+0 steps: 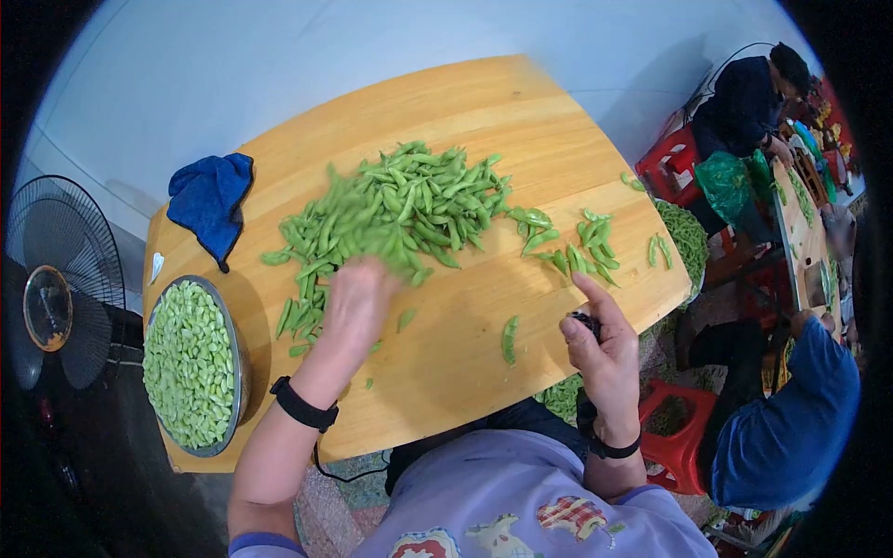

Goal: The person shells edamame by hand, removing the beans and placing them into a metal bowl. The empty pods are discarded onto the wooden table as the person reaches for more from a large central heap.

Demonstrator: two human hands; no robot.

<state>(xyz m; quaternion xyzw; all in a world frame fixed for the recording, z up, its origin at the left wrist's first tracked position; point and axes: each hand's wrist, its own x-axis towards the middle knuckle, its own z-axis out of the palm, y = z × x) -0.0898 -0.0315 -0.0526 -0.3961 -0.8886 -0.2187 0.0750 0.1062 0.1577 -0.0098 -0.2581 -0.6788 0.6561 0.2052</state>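
Head | left hand (358,302): one pod pile (400,205) | right hand (605,358): perhaps one black item (586,323)

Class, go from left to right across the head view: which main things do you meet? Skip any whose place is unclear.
Fan, bowl of shelled green beans, heap of green pods, right hand, person in a blue top.
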